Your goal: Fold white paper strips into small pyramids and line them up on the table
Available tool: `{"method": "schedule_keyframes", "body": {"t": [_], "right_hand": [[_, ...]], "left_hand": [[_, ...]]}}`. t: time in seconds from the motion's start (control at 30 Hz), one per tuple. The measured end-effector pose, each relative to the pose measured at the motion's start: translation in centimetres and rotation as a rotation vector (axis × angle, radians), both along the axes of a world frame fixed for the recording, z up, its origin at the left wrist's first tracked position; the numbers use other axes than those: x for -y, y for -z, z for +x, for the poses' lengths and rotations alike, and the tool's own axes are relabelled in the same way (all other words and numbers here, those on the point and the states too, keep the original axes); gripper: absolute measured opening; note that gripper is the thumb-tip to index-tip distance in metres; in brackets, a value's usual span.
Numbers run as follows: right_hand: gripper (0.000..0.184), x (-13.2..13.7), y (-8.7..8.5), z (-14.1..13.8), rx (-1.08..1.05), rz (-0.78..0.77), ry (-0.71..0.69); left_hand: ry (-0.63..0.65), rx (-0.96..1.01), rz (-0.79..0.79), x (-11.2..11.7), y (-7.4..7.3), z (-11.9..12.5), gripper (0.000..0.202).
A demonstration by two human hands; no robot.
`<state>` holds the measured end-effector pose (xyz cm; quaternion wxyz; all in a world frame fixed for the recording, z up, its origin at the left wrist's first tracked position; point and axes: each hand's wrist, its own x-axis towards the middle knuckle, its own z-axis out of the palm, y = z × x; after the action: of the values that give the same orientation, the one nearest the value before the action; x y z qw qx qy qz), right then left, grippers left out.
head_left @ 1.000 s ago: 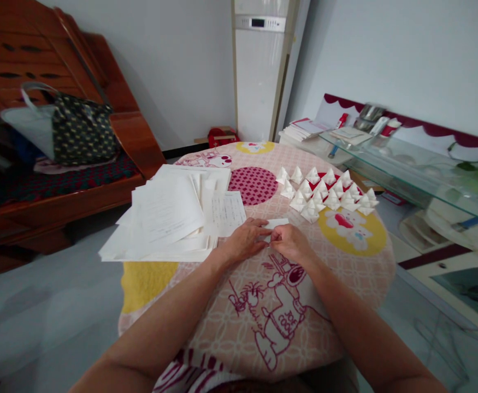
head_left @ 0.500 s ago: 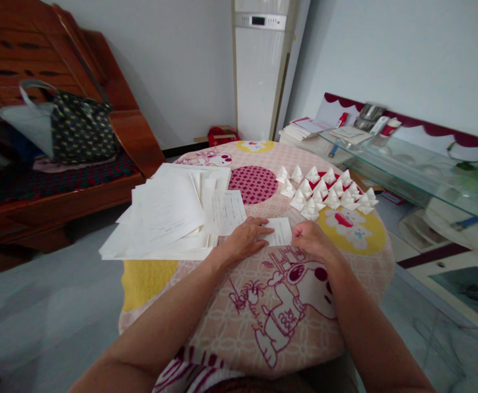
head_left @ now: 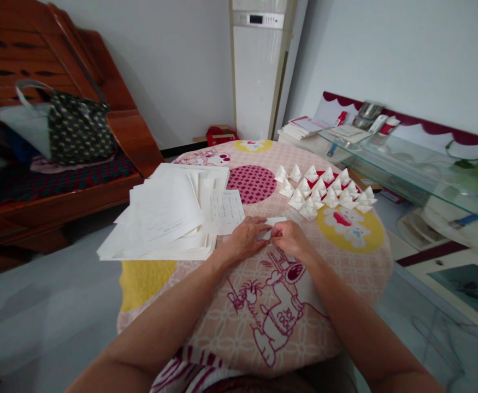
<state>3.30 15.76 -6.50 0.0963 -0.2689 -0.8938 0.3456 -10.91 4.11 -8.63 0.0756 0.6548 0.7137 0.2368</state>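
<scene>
A small white paper slip lies on the round table's cartoon-print cloth, mostly covered by my hands. My left hand rests on its left part with fingers bent over it. My right hand meets it from the right, fingers pinched on the slip's edge. Just left of my hands sits a loose stack of white sheets. Beyond my right hand, several small folded white paper shapes stand in rows.
A wooden bench with a patterned bag stands at the left. A tall white appliance is behind the table. A glass shelf unit with books and small items runs along the right. Grey floor surrounds the table.
Half a second ago my right hand was apart to the right and the slip lay exposed; it has moved back left onto the slip, meeting my left hand, which has stayed put.
</scene>
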Motion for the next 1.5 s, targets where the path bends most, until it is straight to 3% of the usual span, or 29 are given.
{"method": "schedule_keyframes", "body": {"t": [0.23, 0.73, 0.9, 1.0, 1.13, 1.23, 1.3, 1.4, 1.5], "right_hand": [[0.012, 0.1, -0.2, 0.0, 0.069, 0.06, 0.024], [0.008, 0.1, 0.1, 0.0, 0.038, -0.012, 0.044], [0.006, -0.1, 0.3, 0.2, 0.003, -0.038, 0.038], [0.003, -0.5, 0.3, 0.5, -0.06, -0.145, 0.056], [0.01, -1.7, 0.7, 1.0, -0.221, -0.26, 0.186], [0.009, -2.5, 1.1, 1.2, -0.298, -0.145, 0.285], [0.006, -2.6, 1.1, 1.4, -0.307, -0.01, 0.291], [0.005, -1.7, 0.7, 1.6, -0.295, 0.19, 0.124], [0.016, 0.0, 0.2, 1.4, -0.197, 0.361, -0.12]], "left_hand": [[-0.005, 0.041, 0.001, 0.0, 0.6, -0.3, 0.045], [0.287, 0.19, -0.175, 1.6, -0.6, -4.4, 0.074], [0.334, 0.298, -0.146, 2.1, -1.4, -4.9, 0.074], [0.258, 0.46, -0.006, 1.6, -1.6, -4.6, 0.063], [-0.008, 0.517, 0.189, 1.0, -1.6, -3.8, 0.043], [-0.197, 0.436, 0.218, 0.8, -1.7, -3.5, 0.039], [-0.235, 0.4, 0.217, 0.8, -1.7, -3.4, 0.04], [-0.185, 0.334, 0.216, 0.8, -1.7, -3.3, 0.037], [-0.178, 0.303, 0.216, 0.8, -1.7, -3.1, 0.036]]}}
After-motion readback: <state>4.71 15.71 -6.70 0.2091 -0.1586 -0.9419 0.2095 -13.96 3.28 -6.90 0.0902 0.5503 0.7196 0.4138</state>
